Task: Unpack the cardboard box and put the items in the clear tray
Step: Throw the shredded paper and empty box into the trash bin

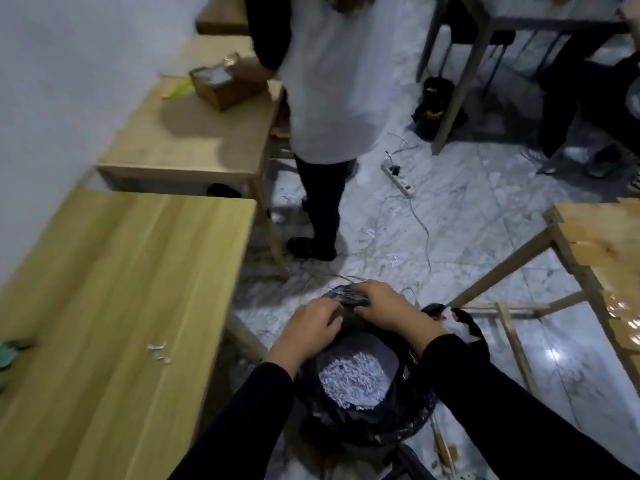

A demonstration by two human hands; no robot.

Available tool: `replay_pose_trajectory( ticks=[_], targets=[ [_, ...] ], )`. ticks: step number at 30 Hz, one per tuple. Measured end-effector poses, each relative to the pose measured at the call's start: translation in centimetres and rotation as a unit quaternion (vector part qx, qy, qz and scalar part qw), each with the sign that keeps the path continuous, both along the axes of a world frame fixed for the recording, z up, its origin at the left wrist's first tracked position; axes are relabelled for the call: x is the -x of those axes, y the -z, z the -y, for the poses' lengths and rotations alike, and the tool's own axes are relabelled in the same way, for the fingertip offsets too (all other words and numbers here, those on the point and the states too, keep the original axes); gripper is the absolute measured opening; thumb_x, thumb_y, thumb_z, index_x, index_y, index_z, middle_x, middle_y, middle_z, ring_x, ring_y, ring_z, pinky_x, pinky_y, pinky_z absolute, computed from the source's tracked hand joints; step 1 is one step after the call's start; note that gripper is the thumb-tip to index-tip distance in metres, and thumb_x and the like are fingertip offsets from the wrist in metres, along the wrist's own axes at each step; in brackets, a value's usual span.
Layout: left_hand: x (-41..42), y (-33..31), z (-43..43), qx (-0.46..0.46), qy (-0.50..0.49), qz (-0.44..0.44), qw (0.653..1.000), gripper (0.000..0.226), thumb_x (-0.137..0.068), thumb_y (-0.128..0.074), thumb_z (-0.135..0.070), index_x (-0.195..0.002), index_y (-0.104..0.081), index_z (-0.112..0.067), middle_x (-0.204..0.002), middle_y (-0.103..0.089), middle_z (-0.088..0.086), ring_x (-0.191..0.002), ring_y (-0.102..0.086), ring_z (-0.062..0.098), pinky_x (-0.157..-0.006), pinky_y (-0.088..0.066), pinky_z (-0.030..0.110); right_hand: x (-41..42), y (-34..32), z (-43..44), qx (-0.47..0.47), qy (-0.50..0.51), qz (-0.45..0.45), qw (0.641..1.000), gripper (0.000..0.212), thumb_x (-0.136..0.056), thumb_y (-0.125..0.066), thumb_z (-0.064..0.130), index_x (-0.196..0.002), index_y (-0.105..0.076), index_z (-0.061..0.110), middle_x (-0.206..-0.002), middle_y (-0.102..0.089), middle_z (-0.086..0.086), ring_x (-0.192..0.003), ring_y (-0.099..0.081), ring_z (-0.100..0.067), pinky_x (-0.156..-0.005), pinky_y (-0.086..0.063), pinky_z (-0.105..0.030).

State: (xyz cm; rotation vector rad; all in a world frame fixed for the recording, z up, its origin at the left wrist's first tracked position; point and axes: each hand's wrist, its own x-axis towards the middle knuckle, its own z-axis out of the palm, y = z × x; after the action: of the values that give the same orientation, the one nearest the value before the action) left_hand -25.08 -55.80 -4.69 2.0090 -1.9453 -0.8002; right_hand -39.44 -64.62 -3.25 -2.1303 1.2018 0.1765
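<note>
A black bin bag (367, 420) stands open on the floor below me, with white shredded paper (353, 377) inside. My left hand (308, 327) and my right hand (384, 310) reach over its far rim, fingers curled on a crumpled dark bluish object (346, 295) held between them; the blur hides what it is. An open cardboard box (221, 83) with white filling sits on the far wooden table (194, 140). No clear tray is in view.
A light wooden table (114, 289) at my left carries paper scraps (157, 351) and a green object (14, 348). Another person (325, 98) stands by the far table. A power strip (398, 176) and cable lie on the marble floor. A wooden frame table (595, 247) stands at the right.
</note>
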Motion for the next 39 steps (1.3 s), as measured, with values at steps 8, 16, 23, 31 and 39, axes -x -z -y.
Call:
replay_pose_trajectory(
  ticks=[8,16,23,31,39],
  targets=[
    [-12.7,-0.5,-11.0,0.087,-0.317,0.018,0.944,0.030,-0.093,-0.047,-0.022,-0.121,-0.055,-0.014,-0.124,-0.055,0.001,-0.117,-0.048,0.020,-0.098,-0.039,0.035,-16.3,-1.9,-4.2,0.006,-0.195,0.088,0.977,0.044,-0.088,-0.055,0.018,-0.131,-0.046,0.014,-0.133,-0.047,-0.009,-0.127,-0.042,-0.026,-0.103,-0.037,-0.034],
    [-16.3,2.6,-23.3,0.025,-0.557,0.105,0.823,0.043,-0.095,-0.043,-0.035,-0.132,-0.045,-0.013,-0.140,-0.045,0.008,-0.132,-0.038,0.025,-0.103,-0.036,0.042,-25.2,1.4,-12.1,-0.034,-0.346,0.099,0.932,0.062,-0.084,-0.063,0.023,-0.139,-0.034,0.018,-0.136,-0.036,-0.012,-0.125,-0.039,-0.027,-0.102,-0.038,-0.035],
    [-15.9,3.7,-24.4,-0.021,-0.544,0.120,0.830,0.058,-0.096,-0.032,-0.046,-0.146,-0.027,-0.016,-0.157,-0.018,0.007,-0.145,-0.012,0.023,-0.116,-0.015,0.040,-28.2,3.3,-13.8,0.018,-0.391,0.127,0.911,0.039,-0.086,-0.059,0.016,-0.124,-0.053,0.008,-0.127,-0.045,-0.017,-0.119,-0.043,-0.032,-0.097,-0.040,-0.036],
    [-16.0,3.7,-23.2,-0.036,-0.523,0.129,0.842,0.057,-0.097,-0.030,-0.044,-0.146,-0.024,-0.015,-0.158,-0.013,0.007,-0.146,-0.005,0.025,-0.117,-0.005,0.043,-23.8,3.5,-14.2,0.034,-0.346,0.193,0.917,0.033,-0.085,-0.041,0.016,-0.084,-0.066,-0.005,-0.086,-0.061,-0.023,-0.078,-0.058,-0.036,-0.070,-0.042,-0.030],
    [-15.0,3.9,-18.9,-0.031,-0.472,0.112,0.874,0.061,-0.097,-0.031,-0.046,-0.147,-0.020,-0.015,-0.158,-0.007,0.012,-0.146,0.001,0.027,-0.118,0.000,0.045,-12.2,4.8,-8.1,0.088,-0.035,0.193,0.977,0.013,-0.086,-0.056,-0.004,-0.095,-0.066,-0.004,-0.093,-0.061,-0.017,-0.081,-0.056,-0.023,-0.072,-0.032,-0.013]
  ],
)
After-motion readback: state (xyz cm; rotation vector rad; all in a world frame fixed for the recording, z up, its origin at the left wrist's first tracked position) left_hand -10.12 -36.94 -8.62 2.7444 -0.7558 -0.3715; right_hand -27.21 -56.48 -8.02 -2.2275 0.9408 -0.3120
